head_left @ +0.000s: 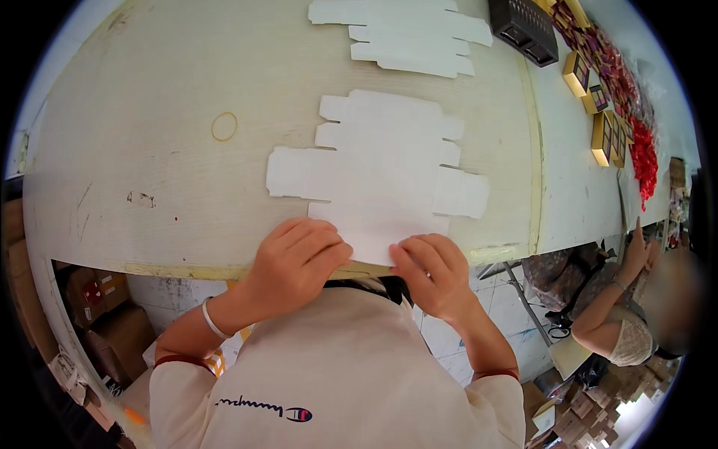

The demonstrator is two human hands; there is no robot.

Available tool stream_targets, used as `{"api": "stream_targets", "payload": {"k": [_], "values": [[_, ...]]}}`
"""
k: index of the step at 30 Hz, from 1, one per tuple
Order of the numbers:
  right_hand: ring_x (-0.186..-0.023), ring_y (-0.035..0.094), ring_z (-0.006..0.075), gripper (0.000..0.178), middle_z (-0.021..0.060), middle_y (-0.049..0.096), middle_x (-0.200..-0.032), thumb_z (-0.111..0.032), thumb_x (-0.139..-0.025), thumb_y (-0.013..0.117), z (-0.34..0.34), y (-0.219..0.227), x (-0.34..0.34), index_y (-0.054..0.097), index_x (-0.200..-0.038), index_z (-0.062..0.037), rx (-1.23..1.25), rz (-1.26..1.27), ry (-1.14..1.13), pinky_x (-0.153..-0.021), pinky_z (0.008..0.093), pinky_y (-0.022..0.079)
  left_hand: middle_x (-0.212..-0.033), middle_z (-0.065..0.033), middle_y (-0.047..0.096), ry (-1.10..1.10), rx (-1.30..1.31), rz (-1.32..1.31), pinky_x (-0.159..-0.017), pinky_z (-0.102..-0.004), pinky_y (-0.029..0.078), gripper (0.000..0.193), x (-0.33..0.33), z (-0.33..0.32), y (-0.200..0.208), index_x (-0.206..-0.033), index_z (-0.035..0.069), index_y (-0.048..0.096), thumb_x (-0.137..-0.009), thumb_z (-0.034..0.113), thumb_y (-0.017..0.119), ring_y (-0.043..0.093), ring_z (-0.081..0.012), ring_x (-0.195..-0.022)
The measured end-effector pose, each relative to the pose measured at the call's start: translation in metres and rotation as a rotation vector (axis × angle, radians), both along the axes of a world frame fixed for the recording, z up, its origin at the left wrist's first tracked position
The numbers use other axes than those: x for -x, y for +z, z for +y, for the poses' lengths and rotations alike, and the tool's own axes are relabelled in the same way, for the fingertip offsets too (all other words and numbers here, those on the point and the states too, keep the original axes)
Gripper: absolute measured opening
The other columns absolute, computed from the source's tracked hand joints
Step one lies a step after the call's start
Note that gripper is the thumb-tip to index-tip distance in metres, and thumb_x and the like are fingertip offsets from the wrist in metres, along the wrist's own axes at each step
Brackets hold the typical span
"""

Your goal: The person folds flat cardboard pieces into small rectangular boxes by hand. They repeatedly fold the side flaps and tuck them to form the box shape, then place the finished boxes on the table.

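A flat white carton blank (pixel 389 165) with side flaps lies on the pale table (pixel 172 187), its near edge by the table's front edge. My left hand (pixel 295 258), fingers curled, grips that near edge at its left end. At the right end of the same edge my right hand (pixel 434 273) pinches the card between thumb and fingers. Both thumbs are close to the front edge of the card. Farther back lies another white carton blank (pixel 411 37), flat on the table.
A yellow rubber band (pixel 224 126) lies left of the blank. At the far right are a dark plastic basket (pixel 523 30), gold boxes (pixel 602 138) and red shredded filler (pixel 643 153). Another person (pixel 628 299) sits at the right. Cardboard boxes (pixel 112 329) stand below the table at left.
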State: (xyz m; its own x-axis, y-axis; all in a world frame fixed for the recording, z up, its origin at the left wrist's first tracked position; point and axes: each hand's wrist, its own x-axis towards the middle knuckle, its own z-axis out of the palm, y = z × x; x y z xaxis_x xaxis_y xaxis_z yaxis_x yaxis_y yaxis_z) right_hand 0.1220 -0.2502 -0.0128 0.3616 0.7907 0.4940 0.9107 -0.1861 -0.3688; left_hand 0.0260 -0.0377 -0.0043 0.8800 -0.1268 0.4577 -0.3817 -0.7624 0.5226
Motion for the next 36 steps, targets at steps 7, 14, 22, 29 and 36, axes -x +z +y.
{"api": "stream_targets", "payload": {"k": [7, 14, 22, 29, 36], "values": [[-0.078, 0.058, 0.0252, 0.021, 0.0099, 0.06, -0.091, -0.007, -0.077, 0.071, 0.017, 0.009, -0.012, 0.062, -0.095, -0.004, 0.103, 0.171, -0.214, -0.065, 0.0326, 0.046, -0.08, -0.0062, 0.059, 0.125, 0.069, 0.188, -0.054, -0.0325, 0.045, 0.019, -0.019, -0.003, 0.0, -0.093, 0.005, 0.065, -0.074, 0.003, 0.067, 0.057, -0.021, -0.069], [-0.1, 0.058, 0.0306, 0.03, 0.0146, 0.056, -0.11, -0.012, -0.079, 0.071, 0.001, 0.004, -0.008, 0.063, -0.105, 0.0006, 0.144, -0.044, -0.046, -0.083, 0.0392, 0.048, -0.108, -0.0076, 0.057, 0.142, -0.304, 0.001, -0.077, -0.0356, 0.045, 0.032, -0.014, -0.004, -0.004, -0.107, 0.006, 0.066, -0.076, 0.011, 0.072, 0.053, -0.0243, -0.095], [-0.095, 0.057, 0.0294, 0.029, 0.0154, 0.056, -0.104, -0.011, -0.081, 0.066, 0.004, 0.005, -0.013, 0.061, -0.103, 0.006, 0.228, -0.209, 0.028, -0.076, 0.0355, 0.05, -0.096, -0.0067, 0.057, -0.028, -0.216, 0.079, -0.077, -0.0373, 0.044, 0.034, -0.014, -0.007, -0.004, -0.101, 0.003, 0.066, -0.07, 0.015, 0.075, 0.055, -0.0234, -0.084], [-0.069, 0.048, 0.0229, 0.015, 0.0083, 0.048, -0.078, -0.002, -0.074, 0.062, 0.021, 0.008, -0.026, 0.055, -0.087, -0.0013, 0.262, 0.137, -0.036, -0.058, 0.0311, 0.041, -0.076, -0.0019, 0.054, 0.009, -0.039, 0.259, -0.071, -0.0346, 0.041, 0.016, -0.037, 0.0, 0.003, -0.085, 0.008, 0.064, -0.072, 0.011, 0.072, 0.052, -0.0207, -0.069], [-0.064, 0.046, 0.022, 0.016, 0.0067, 0.045, -0.073, 0.002, -0.071, 0.061, 0.025, 0.011, -0.026, 0.05, -0.08, -0.004, 0.192, 0.257, -0.048, -0.053, 0.0323, 0.04, -0.07, 0.0002, 0.052, 0.088, -0.177, 0.186, -0.072, -0.0339, 0.039, 0.015, -0.037, -0.006, 0.001, -0.083, 0.011, 0.062, -0.072, 0.009, 0.072, 0.05, -0.0193, -0.067]]}}
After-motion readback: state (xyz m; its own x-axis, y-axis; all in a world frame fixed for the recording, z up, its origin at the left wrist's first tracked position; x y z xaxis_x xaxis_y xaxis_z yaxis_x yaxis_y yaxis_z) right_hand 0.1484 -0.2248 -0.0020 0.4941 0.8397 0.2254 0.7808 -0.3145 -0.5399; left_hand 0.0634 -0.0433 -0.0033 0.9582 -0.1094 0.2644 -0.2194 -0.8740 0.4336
